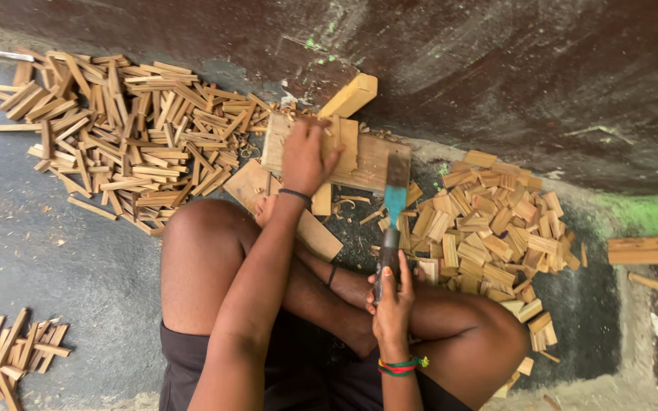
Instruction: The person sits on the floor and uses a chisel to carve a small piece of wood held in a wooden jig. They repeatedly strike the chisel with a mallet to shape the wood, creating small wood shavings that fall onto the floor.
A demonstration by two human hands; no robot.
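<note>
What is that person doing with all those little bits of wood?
A person sits on the floor, knees bent. Their left hand presses a small wooden piece onto a flat wooden board. Their right hand grips a long chopping blade with a blue band, raised just above the board. A heap of thin wooden sticks lies to one side, and a heap of short wooden blocks lies to the other.

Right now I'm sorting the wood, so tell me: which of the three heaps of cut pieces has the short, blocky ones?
The heap right of the chopping blade, beside the right hand: the right-side heap. The other two heaps hold long thin sticks.
</note>
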